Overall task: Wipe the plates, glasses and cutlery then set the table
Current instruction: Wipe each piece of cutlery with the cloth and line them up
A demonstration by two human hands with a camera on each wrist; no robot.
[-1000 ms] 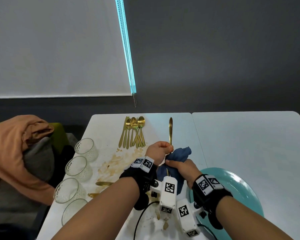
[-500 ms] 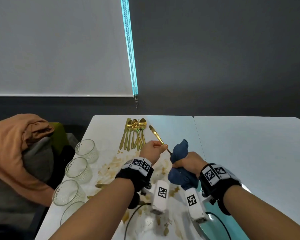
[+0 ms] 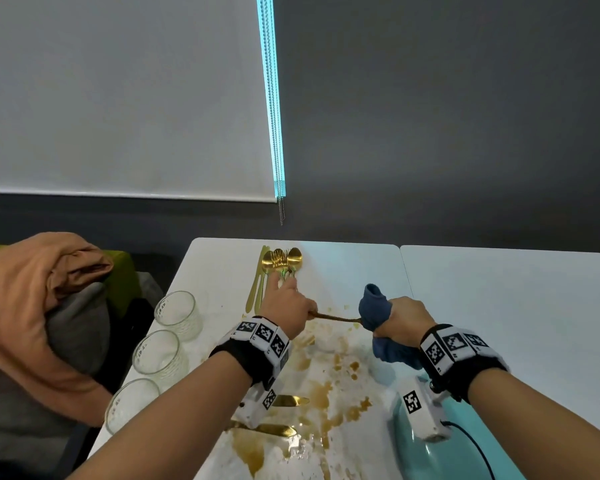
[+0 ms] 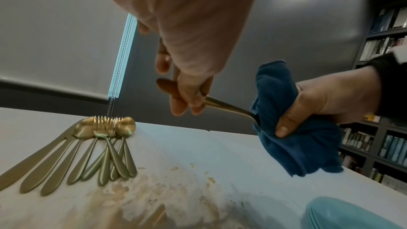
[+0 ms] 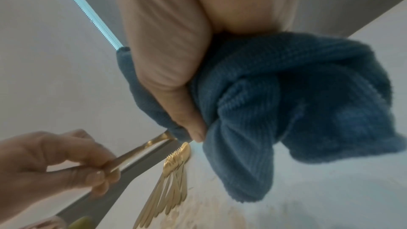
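Observation:
My left hand (image 3: pixel 290 304) pinches the handle of a gold piece of cutlery (image 3: pixel 336 318) held level above the stained white table (image 3: pixel 343 268). Its far end is buried in a blue cloth (image 3: pixel 374 308), so I cannot tell which kind it is. My right hand (image 3: pixel 404 318) grips that cloth around it. In the left wrist view the handle (image 4: pixel 226 106) runs from my left fingers (image 4: pixel 187 97) into the cloth (image 4: pixel 293 128). The right wrist view shows my thumb pressing the cloth (image 5: pixel 297 102) onto the metal (image 5: pixel 141 152). A fan of gold cutlery (image 3: pixel 278 271) lies at the table's far end.
Three glasses (image 3: pixel 160 351) stand along the table's left edge. Two gold knives (image 3: pixel 274 414) lie in brown spills (image 3: pixel 323 386) near me. A teal plate (image 3: pixel 465 441) sits under my right wrist. Orange and grey cloth (image 3: pixel 39 306) is heaped on a seat at left. A second white table (image 3: pixel 516 306) adjoins on the right.
The gold piece swung from pointing away from me to lying crosswise. My hands drew apart, the left going toward the cutlery fan, the right with the cloth sliding to the piece's end.

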